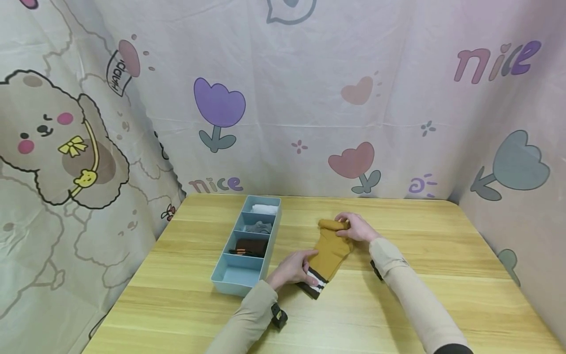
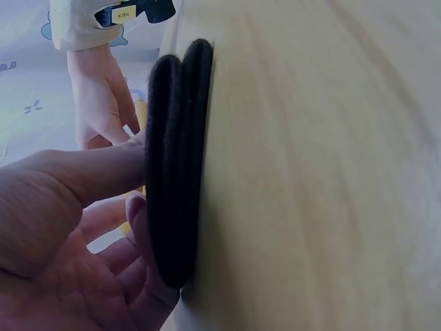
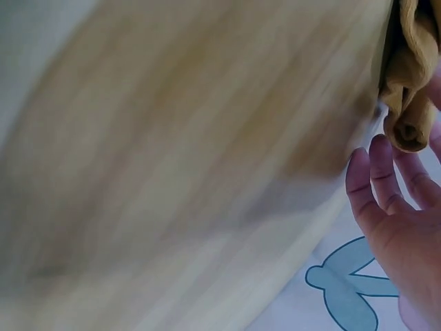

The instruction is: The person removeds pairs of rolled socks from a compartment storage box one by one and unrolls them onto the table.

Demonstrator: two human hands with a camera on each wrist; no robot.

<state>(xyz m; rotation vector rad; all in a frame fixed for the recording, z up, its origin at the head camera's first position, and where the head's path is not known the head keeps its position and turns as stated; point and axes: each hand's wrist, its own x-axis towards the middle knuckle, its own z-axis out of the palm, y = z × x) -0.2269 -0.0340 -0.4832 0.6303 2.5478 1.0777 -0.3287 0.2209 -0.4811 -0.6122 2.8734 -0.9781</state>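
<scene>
A mustard sock (image 1: 330, 247) with a dark, white-striped cuff (image 1: 316, 285) lies on the wooden table (image 1: 433, 290), just right of a blue divided tray (image 1: 233, 288). My left hand (image 1: 294, 268) rests on the cuff end, and the left wrist view shows its thumb and fingers (image 2: 103, 172) pressing against the dark cuff (image 2: 172, 172). My right hand (image 1: 354, 227) grips the far toe end, which is folded back into a small roll (image 3: 408, 103). My right fingers (image 3: 375, 183) lie beside that roll.
The tray has several compartments in a row. The far ones hold a white sock (image 1: 265, 209), a grey sock (image 1: 258, 227) and a dark brown sock (image 1: 250, 247). The nearest compartment (image 1: 240, 275) is empty. Printed cloth walls (image 1: 283, 108) enclose the table on three sides.
</scene>
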